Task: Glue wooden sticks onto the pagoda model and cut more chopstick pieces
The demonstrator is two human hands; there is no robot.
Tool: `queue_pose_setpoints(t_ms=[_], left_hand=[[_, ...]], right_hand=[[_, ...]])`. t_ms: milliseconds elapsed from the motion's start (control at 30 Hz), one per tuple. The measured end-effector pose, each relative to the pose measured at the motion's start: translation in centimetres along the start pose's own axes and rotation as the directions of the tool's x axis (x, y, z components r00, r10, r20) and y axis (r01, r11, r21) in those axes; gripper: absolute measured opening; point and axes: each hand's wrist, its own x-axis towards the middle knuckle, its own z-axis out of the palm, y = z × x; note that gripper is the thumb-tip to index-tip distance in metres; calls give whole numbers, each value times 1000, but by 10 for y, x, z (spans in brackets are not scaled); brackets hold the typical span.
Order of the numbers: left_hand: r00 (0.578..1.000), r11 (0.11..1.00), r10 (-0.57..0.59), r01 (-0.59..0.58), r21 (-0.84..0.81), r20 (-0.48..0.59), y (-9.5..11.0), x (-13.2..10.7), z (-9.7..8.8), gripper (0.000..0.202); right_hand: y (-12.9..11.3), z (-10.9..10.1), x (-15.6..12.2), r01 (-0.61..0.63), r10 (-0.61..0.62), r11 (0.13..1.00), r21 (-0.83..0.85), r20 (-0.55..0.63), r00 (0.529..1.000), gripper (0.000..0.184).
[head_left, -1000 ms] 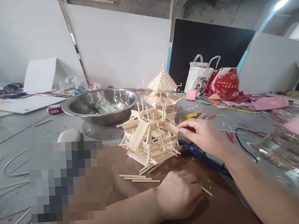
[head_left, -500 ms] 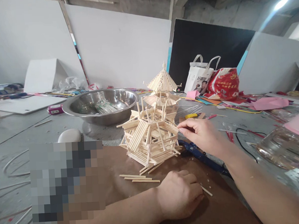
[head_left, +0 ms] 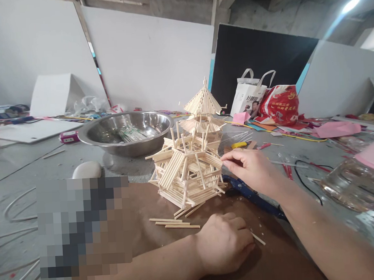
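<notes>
A model pavilion of pale wooden sticks (head_left: 185, 173) stands on a brown board (head_left: 139, 247). My right hand (head_left: 254, 168) is closed in a pinch at the right edge of its lower roof, thumb and forefinger touching the stick ends there. In front of the model my left hand (head_left: 225, 243) rests on the board with its fingers curled under, so what they hold, if anything, is hidden. One short stick (head_left: 258, 238) pokes out beside those fingers. Several loose sticks (head_left: 179, 223) lie left of that hand. Behind stands a second stick tower with a pointed roof (head_left: 203, 102).
A blue-handled tool (head_left: 255, 200), likely a glue gun, lies right of the model. A steel basin (head_left: 127, 149) holds plastic-wrapped items. A yellow cutter (head_left: 239, 145), clear container (head_left: 349, 183), white round object (head_left: 86, 169) and red bag (head_left: 279, 106) surround the work. Cables lie left.
The model has shifted very slightly to the left, and my right hand's pinch with it. My left hand looks unmoved.
</notes>
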Motion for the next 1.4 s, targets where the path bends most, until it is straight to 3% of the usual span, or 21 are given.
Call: queue_pose_setpoints(t_ms=[400, 700, 1100, 1400], left_hand=[[1000, 1000, 7, -7, 15, 5, 1, 0, -1, 18], [998, 993, -49, 53, 106, -42, 1, -1, -6, 20], [985, 970, -174, 170, 171, 8, -1, 0, -11, 17], [982, 966, -189, 184, 182, 14, -1, 1, -8, 17]], right_hand=[[3, -7, -1, -14, 14, 1000, 28, -7, 1000, 22], [28, -2, -1, -174, 176, 979, 109, -4, 984, 25], [19, 3, -5, -113, 113, 965, 235, 12, 994, 27], [2, 18, -9, -88, 85, 996, -18, -125, 989, 22]])
